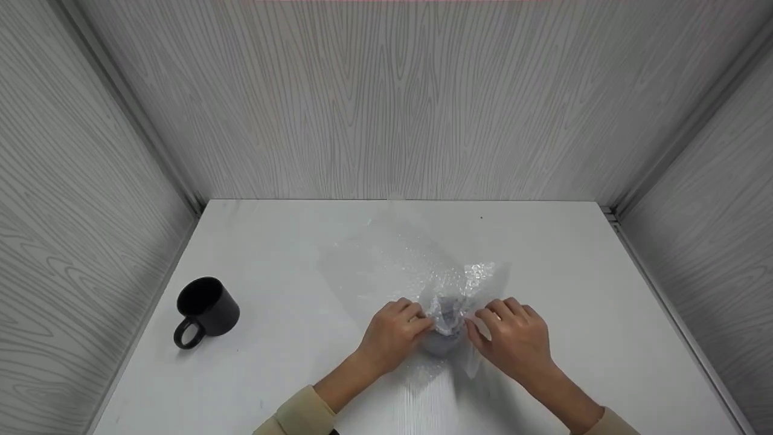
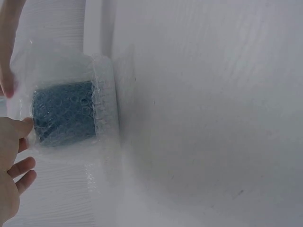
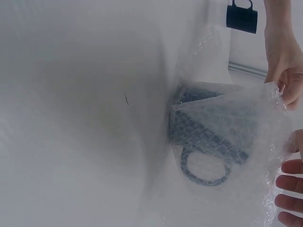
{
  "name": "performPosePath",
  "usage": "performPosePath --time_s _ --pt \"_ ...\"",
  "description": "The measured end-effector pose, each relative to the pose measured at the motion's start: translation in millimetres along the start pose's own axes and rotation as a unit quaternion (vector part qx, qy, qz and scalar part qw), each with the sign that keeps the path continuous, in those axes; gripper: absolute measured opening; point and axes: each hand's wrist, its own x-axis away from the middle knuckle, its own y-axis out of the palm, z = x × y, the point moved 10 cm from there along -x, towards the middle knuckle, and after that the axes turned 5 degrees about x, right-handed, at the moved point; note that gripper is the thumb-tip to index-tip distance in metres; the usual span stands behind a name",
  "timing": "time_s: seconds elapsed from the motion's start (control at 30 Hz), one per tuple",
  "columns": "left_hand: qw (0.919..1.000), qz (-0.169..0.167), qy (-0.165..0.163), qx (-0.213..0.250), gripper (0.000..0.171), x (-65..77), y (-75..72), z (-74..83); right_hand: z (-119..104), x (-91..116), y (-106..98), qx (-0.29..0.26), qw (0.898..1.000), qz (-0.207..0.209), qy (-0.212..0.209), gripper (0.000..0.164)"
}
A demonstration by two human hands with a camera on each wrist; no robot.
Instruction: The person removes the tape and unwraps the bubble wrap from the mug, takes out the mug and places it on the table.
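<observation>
A dark mug point(image 2: 64, 113) stands on the table inside a sheet of clear bubble wrap point(image 1: 392, 254); its handle shows through the plastic in the right wrist view. My left hand point(image 1: 395, 335) pinches the gathered wrap at the mug's top, thumb and forefinger together, the other fingers loosely bent. On the opposite side, my right hand point(image 1: 516, 338) pinches another part of the wrap between thumb and fingers, its remaining fingers spread apart in the right wrist view. Folds of plastic bunch up between both hands over the mug.
A second mug, black point(image 1: 217, 311), stands by itself at the table's left side, handle toward the front left. Loose bubble wrap spreads behind the hands across the white table point(image 1: 290, 241). Grey wood-grain panels point(image 1: 386, 103) enclose the back and both sides.
</observation>
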Motion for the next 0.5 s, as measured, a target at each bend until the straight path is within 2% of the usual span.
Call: performPosePath --time_s 0.27,0.5 --pt "1.0000 0.000 0.003 0.001 0.010 -0.3 0.8 -0.2 7.0 2.9 -3.6 0.001 1.000 0.003 -0.018 0.028" --pt "0.9999 -0.014 -0.005 0.001 0.011 -0.2 1.8 -0.5 10.8 7.1 -4.7 0.001 1.000 -0.006 -0.028 0.029"
